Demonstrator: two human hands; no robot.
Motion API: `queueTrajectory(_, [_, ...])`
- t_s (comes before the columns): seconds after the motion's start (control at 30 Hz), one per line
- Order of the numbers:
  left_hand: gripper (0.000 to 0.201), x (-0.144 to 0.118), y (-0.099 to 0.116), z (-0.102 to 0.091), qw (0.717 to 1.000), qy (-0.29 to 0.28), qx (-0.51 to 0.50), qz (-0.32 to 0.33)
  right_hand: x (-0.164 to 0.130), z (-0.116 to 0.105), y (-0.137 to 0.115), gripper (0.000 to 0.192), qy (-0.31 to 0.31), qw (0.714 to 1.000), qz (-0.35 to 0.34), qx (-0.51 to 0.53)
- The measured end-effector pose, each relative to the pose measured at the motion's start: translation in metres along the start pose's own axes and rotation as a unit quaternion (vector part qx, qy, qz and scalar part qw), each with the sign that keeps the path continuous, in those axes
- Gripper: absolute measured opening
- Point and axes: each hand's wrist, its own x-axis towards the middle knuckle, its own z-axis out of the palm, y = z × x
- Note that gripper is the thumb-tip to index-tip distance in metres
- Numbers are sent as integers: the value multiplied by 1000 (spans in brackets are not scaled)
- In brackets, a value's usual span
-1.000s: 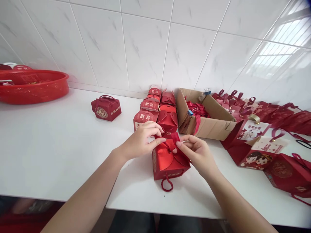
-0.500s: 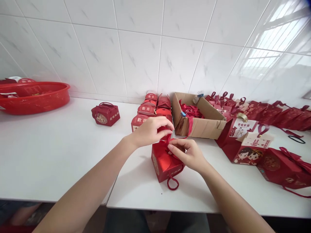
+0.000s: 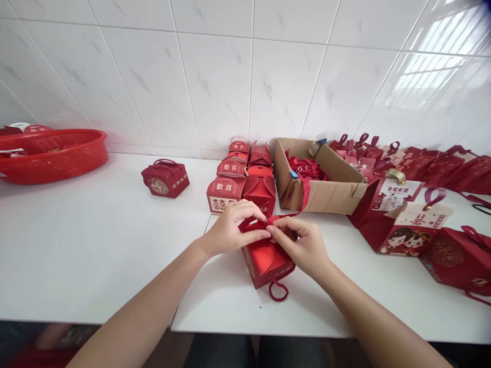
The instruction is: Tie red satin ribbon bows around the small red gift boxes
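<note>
Glossy red box (image 3: 266, 260), ribbon (image 3: 268, 221) between hands.

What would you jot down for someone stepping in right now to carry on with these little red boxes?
Left hand: fingers pinch the red ribbon on top of the red gift box.
Right hand: fingers pinch the same ribbon from the other side.
The box stands on the white table near its front edge, flaps shut, cord loop hanging off its front.
Done: closed boxes stand in two rows behind it.
Left: the ribbon is not yet tied. More ribbons lie in the cardboard box; more red boxes and bags lie at far right.
</note>
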Motion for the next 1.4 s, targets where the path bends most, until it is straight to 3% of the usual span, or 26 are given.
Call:
queueTrajectory(0.17, [15, -1, 3, 11, 992, 26, -121, -29, -1, 2, 0, 21, 16, 999, 19, 45])
queueTrajectory(0.43, [14, -2, 7, 19, 985, 40, -150, -82, -2, 2, 2, 21, 48, 998, 23, 28])
queueTrajectory(0.77, [12, -4, 7, 14, 981, 58, -152, -109, 1, -7, -2, 15, 23, 992, -85, -88])
queueTrajectory(0.97, [13, -5, 6, 11, 982, 54, -138, -114, 0, -9, 1, 15, 59, 973, -168, -149])
queueTrajectory(1.17, [11, -3, 7, 9, 983, 42, -142, -111, 1, -8, 6, 15, 55, 959, -231, -153])
queueTrajectory(1.27, [10, -2, 8, 9, 985, 46, -124, -108, 1, -8, 3, 14, 46, 959, -222, -170])
queueTrajectory(1.4, [7, -2, 5, 12, 992, 75, -73, -72, 0, -9, -1, 11, 30, 980, -137, -142])
